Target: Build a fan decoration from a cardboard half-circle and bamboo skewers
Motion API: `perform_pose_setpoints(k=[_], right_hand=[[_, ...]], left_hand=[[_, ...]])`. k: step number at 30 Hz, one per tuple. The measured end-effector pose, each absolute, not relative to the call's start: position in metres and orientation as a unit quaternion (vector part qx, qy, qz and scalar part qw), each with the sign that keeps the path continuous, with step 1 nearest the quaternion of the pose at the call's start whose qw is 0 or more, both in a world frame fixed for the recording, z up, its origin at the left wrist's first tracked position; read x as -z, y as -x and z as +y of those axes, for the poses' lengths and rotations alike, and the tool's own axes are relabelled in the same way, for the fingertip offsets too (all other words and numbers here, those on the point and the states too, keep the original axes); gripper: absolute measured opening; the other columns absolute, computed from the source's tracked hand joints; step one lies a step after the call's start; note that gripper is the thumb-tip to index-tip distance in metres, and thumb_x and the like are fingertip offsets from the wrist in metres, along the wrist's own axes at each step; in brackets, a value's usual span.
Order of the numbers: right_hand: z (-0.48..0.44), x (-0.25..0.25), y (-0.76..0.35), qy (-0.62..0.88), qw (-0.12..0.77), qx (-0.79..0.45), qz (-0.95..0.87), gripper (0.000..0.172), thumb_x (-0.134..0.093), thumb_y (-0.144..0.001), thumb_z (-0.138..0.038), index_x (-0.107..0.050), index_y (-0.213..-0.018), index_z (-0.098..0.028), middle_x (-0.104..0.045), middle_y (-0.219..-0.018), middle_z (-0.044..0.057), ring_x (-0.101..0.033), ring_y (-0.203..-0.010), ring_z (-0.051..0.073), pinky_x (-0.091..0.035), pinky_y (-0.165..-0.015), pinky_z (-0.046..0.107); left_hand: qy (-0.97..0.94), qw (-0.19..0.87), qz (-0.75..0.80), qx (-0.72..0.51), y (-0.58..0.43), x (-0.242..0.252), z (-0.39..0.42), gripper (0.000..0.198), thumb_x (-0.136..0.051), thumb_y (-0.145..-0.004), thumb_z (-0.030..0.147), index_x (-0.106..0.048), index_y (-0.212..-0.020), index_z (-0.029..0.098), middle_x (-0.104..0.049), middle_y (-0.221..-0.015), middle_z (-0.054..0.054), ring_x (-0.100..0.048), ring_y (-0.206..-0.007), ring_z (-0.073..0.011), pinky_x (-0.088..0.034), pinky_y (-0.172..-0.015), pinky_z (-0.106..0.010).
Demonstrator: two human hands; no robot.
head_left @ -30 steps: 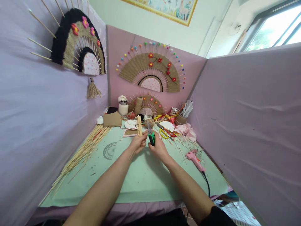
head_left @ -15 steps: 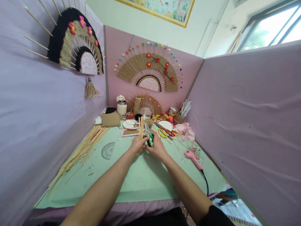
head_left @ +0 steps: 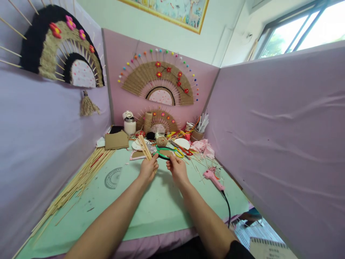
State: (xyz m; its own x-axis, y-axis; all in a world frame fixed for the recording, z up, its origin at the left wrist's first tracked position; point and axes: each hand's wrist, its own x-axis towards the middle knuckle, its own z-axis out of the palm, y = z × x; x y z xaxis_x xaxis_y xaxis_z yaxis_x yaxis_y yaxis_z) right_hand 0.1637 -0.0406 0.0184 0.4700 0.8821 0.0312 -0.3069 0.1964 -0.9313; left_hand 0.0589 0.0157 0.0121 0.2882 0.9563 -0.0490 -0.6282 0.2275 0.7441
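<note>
Your left hand (head_left: 148, 169) curls around thin, pale wooden sticks (head_left: 145, 147), while your right hand (head_left: 178, 169) pinches green-and-black-handled metal scissors (head_left: 163, 157).

Pink glue gun (head_left: 214, 178) lies on R side of green-covered bench (head_left: 161, 216), cord (head_left: 229, 208) running to near edge; protractor (head_left: 112, 178) lies flat on L, nr cardboard (head_left: 116, 141). At back, white flask (head_left: 129, 126) stands w/ twine spool (head_left: 148, 122) to its R. Wide fan (head_left: 171, 76) w/ red flowers (head_left: 180, 74) hangs on pink bkgd panel (head_left: 115, 68); black-edged fan (head_left: 59, 36) on lilac L panel (head_left: 54, 126), tassel (head_left: 87, 105) below; gold-framed pic (head_left: 172, 13) up top.
</note>
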Motion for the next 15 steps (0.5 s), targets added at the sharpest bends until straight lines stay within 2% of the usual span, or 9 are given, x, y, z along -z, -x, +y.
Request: perform_pose_setpoints(k=[3,5,8,11,13,15], right_hand=[[-0.040,-0.028,-0.197,0.514,0.715,-0.337,-0.333,0.044,-0.076,-0.062,-0.057,-0.065,-0.070,-0.015,-0.063,-0.058,0.000,-0.053,-0.048,0.010,-0.046,-0.047,0.024],[-0.045,-0.041,-0.240,0.548,0.709,-0.254,-0.363,0.045,-0.075,-0.063,-0.059,-0.065,-0.068,-0.016,-0.063,-0.058,0.000,-0.054,-0.048,0.012,-0.047,-0.049,0.025],[-0.055,-0.071,-0.318,0.622,0.674,-0.108,-0.384,0.046,-0.071,-0.066,-0.060,-0.066,-0.071,-0.015,-0.063,-0.055,0.001,-0.057,-0.048,0.014,-0.048,-0.052,0.027],[-0.057,-0.103,-0.387,0.718,0.591,0.035,-0.366,0.043,-0.064,-0.076,-0.055,-0.069,-0.076,-0.012,-0.065,-0.055,0.004,-0.060,-0.048,0.016,-0.046,-0.051,0.026],[-0.052,-0.119,-0.419,0.776,0.513,0.074,-0.360,0.038,-0.060,-0.083,-0.047,-0.070,-0.080,-0.011,-0.068,-0.058,0.007,-0.063,-0.051,0.017,-0.046,-0.052,0.025],[-0.041,-0.131,-0.441,0.794,0.490,0.079,-0.351,0.034,-0.060,-0.085,-0.041,-0.071,-0.079,-0.009,-0.069,-0.058,0.010,-0.064,-0.051,0.017,-0.046,-0.053,0.026]], left_hand=[[-0.353,0.721,0.308,-0.510,-0.058,-0.011,0.015,0.058,-0.087,-0.050,0.051,-0.056,-0.081,0.013,-0.056,-0.063,0.006,-0.020,-0.037,0.0028,-0.012,-0.037,-0.017],[-0.373,0.706,0.340,-0.497,-0.057,-0.010,0.016,0.056,-0.082,-0.056,0.054,-0.059,-0.085,0.011,-0.062,-0.070,0.001,-0.020,-0.036,0.0026,-0.012,-0.037,-0.018],[-0.383,0.693,0.358,-0.495,-0.056,-0.009,0.018,0.054,-0.079,-0.060,0.055,-0.061,-0.086,0.010,-0.061,-0.069,0.000,-0.021,-0.036,0.0017,-0.012,-0.038,-0.019],[-0.379,0.689,0.354,-0.506,-0.056,-0.007,0.021,0.054,-0.077,-0.061,0.056,-0.062,-0.085,0.010,-0.057,-0.064,0.003,-0.022,-0.037,0.0013,-0.012,-0.039,-0.018],[-0.375,0.689,0.358,-0.506,-0.055,-0.005,0.022,0.052,-0.076,-0.062,0.056,-0.062,-0.084,0.010,-0.054,-0.063,0.004,-0.022,-0.037,0.0013,-0.012,-0.039,-0.018],[-0.372,0.691,0.361,-0.503,-0.055,-0.003,0.023,0.052,-0.077,-0.062,0.055,-0.062,-0.084,0.010,-0.052,-0.062,0.005,-0.022,-0.037,0.0014,-0.012,-0.038,-0.018]])
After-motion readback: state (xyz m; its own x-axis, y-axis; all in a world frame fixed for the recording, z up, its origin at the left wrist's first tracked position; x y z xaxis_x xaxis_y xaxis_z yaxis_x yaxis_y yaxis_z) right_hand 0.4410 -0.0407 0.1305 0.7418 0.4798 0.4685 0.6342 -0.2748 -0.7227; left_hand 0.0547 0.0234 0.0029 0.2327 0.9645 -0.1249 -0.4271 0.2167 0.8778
